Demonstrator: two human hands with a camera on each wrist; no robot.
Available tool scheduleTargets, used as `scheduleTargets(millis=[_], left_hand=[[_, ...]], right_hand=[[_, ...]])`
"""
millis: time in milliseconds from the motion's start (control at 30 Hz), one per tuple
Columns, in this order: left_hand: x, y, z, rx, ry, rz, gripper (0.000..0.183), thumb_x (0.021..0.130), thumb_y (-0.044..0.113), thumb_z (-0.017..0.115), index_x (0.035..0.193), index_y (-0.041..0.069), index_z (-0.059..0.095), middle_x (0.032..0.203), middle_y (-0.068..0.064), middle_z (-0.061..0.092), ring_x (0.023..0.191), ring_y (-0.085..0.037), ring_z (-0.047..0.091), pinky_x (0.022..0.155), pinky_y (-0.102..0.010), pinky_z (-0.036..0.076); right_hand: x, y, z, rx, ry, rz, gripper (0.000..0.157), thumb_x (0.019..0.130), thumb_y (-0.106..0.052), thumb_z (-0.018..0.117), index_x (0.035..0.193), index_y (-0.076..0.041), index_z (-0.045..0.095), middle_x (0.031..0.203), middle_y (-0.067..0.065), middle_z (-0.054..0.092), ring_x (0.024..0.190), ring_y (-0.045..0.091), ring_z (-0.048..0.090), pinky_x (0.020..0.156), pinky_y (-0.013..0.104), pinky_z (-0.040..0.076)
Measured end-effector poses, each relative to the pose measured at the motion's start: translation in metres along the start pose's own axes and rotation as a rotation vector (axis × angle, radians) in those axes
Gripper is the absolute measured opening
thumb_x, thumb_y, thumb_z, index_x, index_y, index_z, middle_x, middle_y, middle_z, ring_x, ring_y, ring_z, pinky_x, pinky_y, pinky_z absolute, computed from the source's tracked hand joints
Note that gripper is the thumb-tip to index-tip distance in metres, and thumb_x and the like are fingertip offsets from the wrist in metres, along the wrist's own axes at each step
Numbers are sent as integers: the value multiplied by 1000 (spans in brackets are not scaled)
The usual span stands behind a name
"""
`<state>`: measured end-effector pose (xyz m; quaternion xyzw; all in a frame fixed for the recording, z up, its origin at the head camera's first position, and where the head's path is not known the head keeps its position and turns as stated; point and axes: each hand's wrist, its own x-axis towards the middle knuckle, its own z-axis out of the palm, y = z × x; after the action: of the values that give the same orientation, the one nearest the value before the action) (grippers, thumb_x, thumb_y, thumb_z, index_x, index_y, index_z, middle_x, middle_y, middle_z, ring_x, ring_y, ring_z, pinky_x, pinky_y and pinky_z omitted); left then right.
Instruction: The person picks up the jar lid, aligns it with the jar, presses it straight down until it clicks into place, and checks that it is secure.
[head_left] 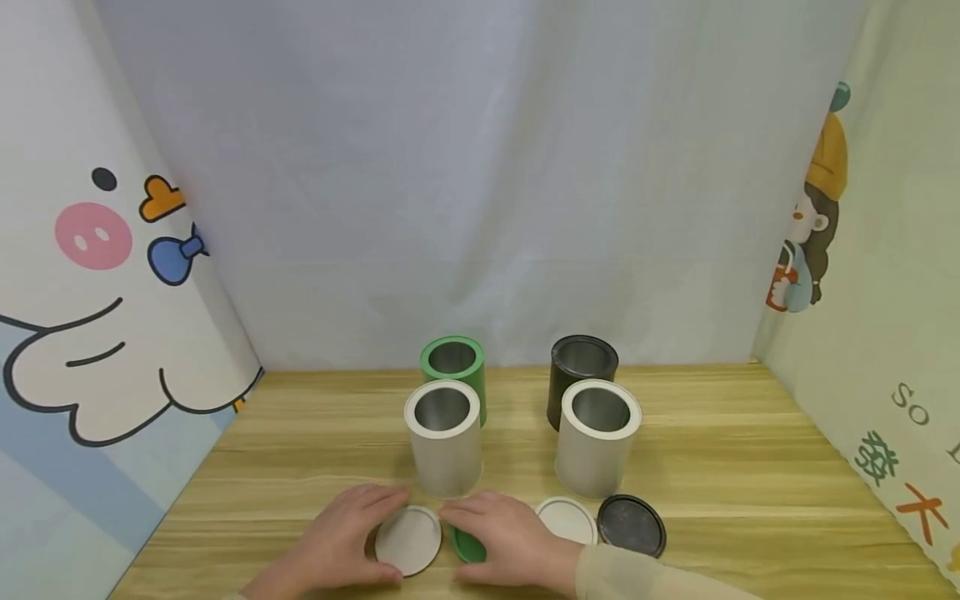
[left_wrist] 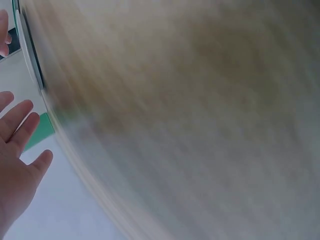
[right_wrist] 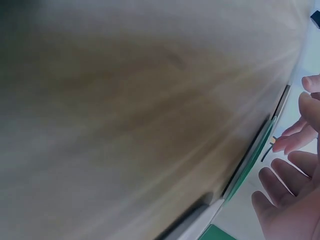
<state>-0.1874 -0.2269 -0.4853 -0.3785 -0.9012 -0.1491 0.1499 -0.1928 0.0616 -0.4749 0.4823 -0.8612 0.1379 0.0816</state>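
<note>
From the head, you see four lidless, upright cans on the wooden table, two behind two. The green can stands behind the left white can, partly hidden by it; the black can stands likewise behind the right white can. Inside each you see a stretch of grey inner wall, but the bottoms are too dim or hidden for you to tell what they hold. Four lids lie in a row nearer you: the left pale lid, the green lid, the white lid and the black lid. Your left hand curves around the left pale lid's outer side, its thumb and fingers parted and relaxed; you cannot tell whether they touch it. Your right hand is at the green lid, covering part of it, with thumb and fingers apart.

From the left wrist, you get what the head view lacks: a pale lid edge-on, low against the blurred tabletop. A hand with straight, spread fingers shows at the left edge, a green patch behind it.

From the right wrist, you see the green lid's thin rim along the table, and spread, loosely extended fingers of both hands at the right edge. Here and in the left wrist view, you cannot see into any can.
</note>
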Motion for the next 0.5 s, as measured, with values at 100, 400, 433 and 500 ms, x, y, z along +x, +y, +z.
scheduleTargets(millis=[100,400,433,500], left_hand=[[-1,-2,0,-12,-28,-16,92,70,73,73,131,6,63,128,-4,63,115,-25,59,95,-52,49],[-3,-6,-2,-44,-66,-16,91,71,73,72,132,6,62,127,-2,63,114,-22,59,93,-51,51],[-3,-6,-2,-46,-69,-15,91,71,73,71,133,6,62,127,-1,63,114,-22,59,92,-51,51],[-4,-7,-2,-48,-74,-12,91,72,73,71,133,6,62,127,-1,63,114,-22,59,92,-51,51]], right_hand=[[5,0,3,-3,-19,5,64,84,-48,75,137,-15,59,137,-4,59,121,13,55,97,26,48],[18,-2,12,24,-78,13,66,87,-51,71,141,-15,57,141,-3,56,125,14,53,96,27,49],[19,-2,12,24,-84,12,66,88,-51,71,141,-14,56,141,-2,56,125,14,53,96,27,48],[21,-4,12,14,-89,8,66,88,-51,71,141,-14,56,141,-1,56,124,14,54,96,26,48]])
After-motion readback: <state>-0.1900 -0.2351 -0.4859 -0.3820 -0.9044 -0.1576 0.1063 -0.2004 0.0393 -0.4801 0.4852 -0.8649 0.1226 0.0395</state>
